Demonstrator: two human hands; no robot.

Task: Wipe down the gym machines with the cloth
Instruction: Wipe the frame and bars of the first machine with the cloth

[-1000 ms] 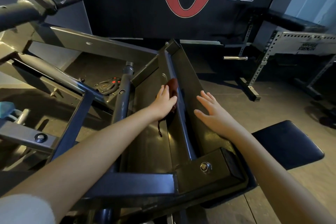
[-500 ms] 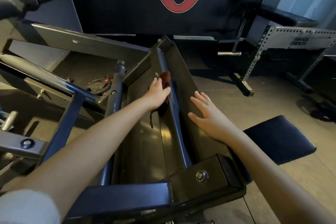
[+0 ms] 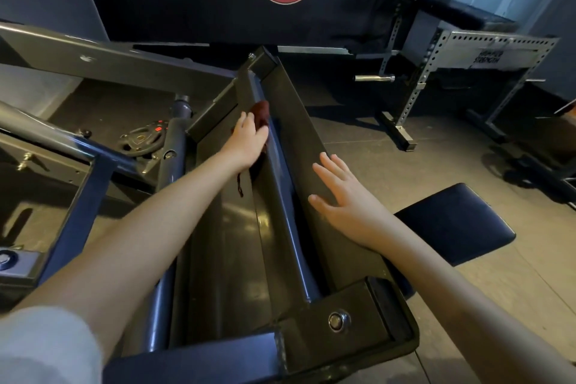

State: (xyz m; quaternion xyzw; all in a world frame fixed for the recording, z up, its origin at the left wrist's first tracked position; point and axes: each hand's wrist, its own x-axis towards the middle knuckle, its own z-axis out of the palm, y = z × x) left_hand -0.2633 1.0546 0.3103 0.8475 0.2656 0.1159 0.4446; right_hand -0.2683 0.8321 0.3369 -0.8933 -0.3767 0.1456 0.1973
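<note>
A dark grey gym machine frame [image 3: 314, 165] runs away from me, with a round blue-grey guide rod [image 3: 285, 221] down its middle. My left hand [image 3: 247, 142] lies on a dark red cloth [image 3: 261, 112] and presses it against the far part of the rod; a loose thread of the cloth hangs below my wrist. Whether the fingers curl round the cloth is hard to tell; they look fairly straight. My right hand [image 3: 346, 199] rests flat with spread fingers on the frame's right side plate.
A black padded seat [image 3: 455, 221] sits to the right of the frame. A perforated steel bench rack [image 3: 436, 68] stands at the back right. A weight plate [image 3: 141, 140] lies on the floor to the left, behind slanted frame bars [image 3: 78, 146].
My left hand has pushed the cloth farther up the rod, away from me. My right hand has kept its place on the side plate. The view has tilted downward.
</note>
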